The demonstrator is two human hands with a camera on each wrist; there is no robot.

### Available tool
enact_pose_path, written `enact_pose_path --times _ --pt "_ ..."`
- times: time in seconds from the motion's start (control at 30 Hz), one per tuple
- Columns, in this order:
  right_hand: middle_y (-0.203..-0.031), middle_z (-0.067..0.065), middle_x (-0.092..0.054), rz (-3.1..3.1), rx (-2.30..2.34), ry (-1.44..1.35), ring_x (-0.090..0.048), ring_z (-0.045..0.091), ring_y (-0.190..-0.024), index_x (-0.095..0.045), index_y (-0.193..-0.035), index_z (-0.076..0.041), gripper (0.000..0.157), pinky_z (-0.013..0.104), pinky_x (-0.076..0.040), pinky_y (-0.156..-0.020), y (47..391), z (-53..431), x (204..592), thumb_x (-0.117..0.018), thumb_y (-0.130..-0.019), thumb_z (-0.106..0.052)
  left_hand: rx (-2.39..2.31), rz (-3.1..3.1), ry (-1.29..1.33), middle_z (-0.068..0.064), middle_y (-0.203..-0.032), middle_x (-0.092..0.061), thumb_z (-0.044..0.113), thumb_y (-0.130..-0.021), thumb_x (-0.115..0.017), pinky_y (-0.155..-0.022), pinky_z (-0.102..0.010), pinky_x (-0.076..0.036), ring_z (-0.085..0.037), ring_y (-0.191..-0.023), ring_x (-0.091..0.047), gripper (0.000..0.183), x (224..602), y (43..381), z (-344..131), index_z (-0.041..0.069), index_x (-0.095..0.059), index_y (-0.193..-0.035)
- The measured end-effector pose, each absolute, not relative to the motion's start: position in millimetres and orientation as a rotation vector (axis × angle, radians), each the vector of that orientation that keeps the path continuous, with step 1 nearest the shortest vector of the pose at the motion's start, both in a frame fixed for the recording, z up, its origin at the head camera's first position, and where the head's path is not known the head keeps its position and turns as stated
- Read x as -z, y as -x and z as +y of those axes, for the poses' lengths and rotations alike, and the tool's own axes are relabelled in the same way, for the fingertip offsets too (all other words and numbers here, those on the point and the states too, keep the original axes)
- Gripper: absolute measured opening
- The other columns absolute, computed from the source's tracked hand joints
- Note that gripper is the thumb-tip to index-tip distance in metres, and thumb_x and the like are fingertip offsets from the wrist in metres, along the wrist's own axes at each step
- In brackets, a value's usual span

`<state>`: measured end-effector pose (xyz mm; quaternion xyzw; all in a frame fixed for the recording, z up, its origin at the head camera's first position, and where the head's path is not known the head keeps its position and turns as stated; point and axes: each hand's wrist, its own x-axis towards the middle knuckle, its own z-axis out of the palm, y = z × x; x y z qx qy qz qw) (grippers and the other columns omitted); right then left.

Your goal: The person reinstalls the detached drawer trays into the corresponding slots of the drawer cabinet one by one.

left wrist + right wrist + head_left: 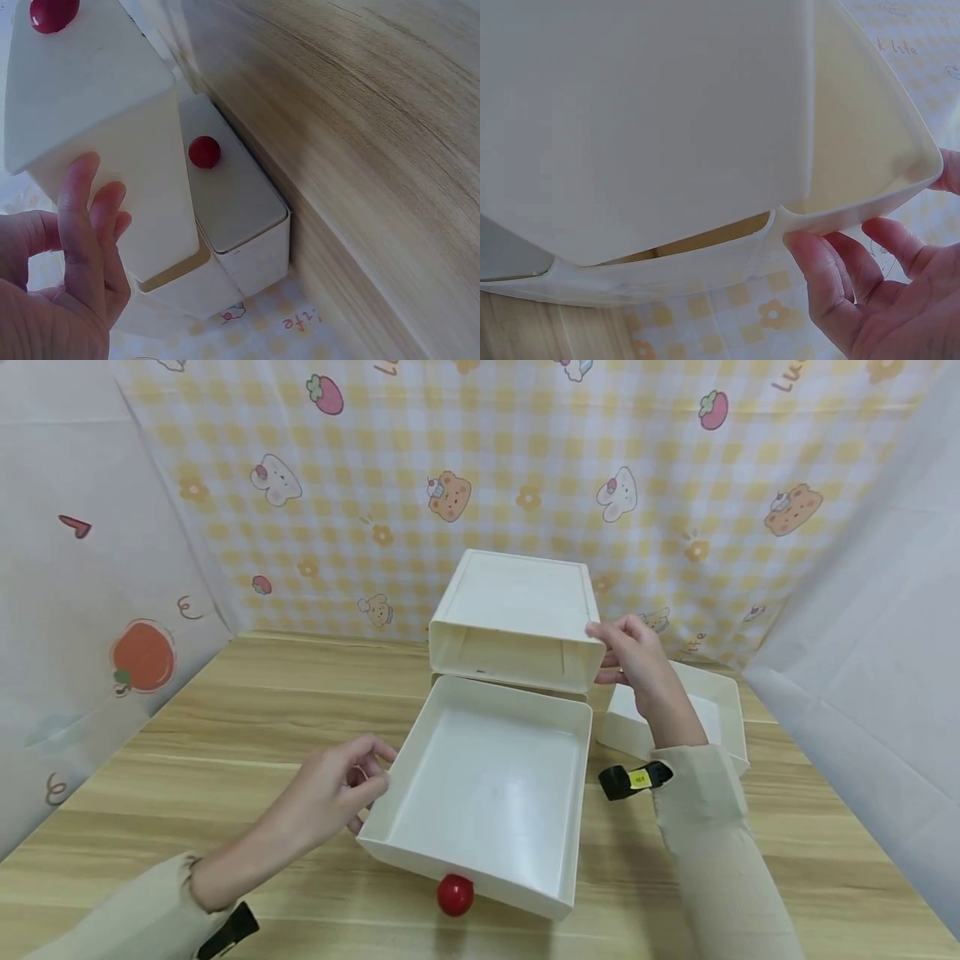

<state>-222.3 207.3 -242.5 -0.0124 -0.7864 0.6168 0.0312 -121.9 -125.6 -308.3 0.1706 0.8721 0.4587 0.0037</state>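
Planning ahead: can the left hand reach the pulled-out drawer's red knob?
Probably yes: the left hand is beside the drawer, and nothing visible blocks its way to the red knob.

A wood-grained worktop (285,693) is lying beneath the fingers (366,747); a yellow-checked cartoon cloth (510,435) is hanging beyond them. To their left, a white sheet (75,593) is showing a printed red fruit (142,656); to their right, a second sheet (877,610) is hanging.

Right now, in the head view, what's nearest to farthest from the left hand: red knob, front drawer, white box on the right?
1. Front drawer: right beside the left hand.
2. Red knob: on the drawer's near end.
3. White box: past the drawer, on the right.
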Motion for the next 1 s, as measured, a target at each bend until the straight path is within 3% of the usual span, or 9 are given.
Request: enact_pose_path --times 0.3,0.57,1.0 --pt "-0.092 0.000 -0.041 -2.423 -1.903 0.037 -0.048 0.009 -0.071 -0.041 -0.084 -0.015 0.025 0.017 -0.052 -0.060 223.3 208.0 242.8 -0.055 -0.090 -0.035 -1.414 2.730 -0.507 -0.006 -0.078 -0.058 0.000 -0.084 -0.051 -0.042 -0.028 -0.051 -0.011 -0.059 -0.055 0.024 305.3 121.8 -125.8 0.001 -0.058 -0.107" --pt "-0.093 0.000 -0.039 -2.420 -1.914 0.027 -0.043 0.010 -0.072 -0.040 -0.083 -0.015 0.026 0.017 -0.052 -0.060 223.5 208.5 242.9 -0.055 -0.090 -0.035 -1.421 2.727 -0.502 -0.007 -0.077 -0.058 -0.001 -0.084 -0.052 -0.043 -0.025 -0.051 -0.014 -0.062 -0.057 0.023 304.9 127.6 -124.8 0.000 -0.057 -0.106" --pt "-0.092 0.002 -0.046 -2.417 -1.907 0.020 -0.054 0.008 -0.069 -0.040 -0.084 -0.015 0.026 0.018 -0.053 -0.060 223.6 208.1 243.2 -0.056 -0.090 -0.035 -1.457 2.683 -0.468 -0.010 -0.078 -0.059 0.001 -0.086 -0.050 -0.046 -0.027 -0.054 -0.014 -0.063 -0.061 0.023 304.2 139.4 -116.4 -0.003 -0.055 -0.109"
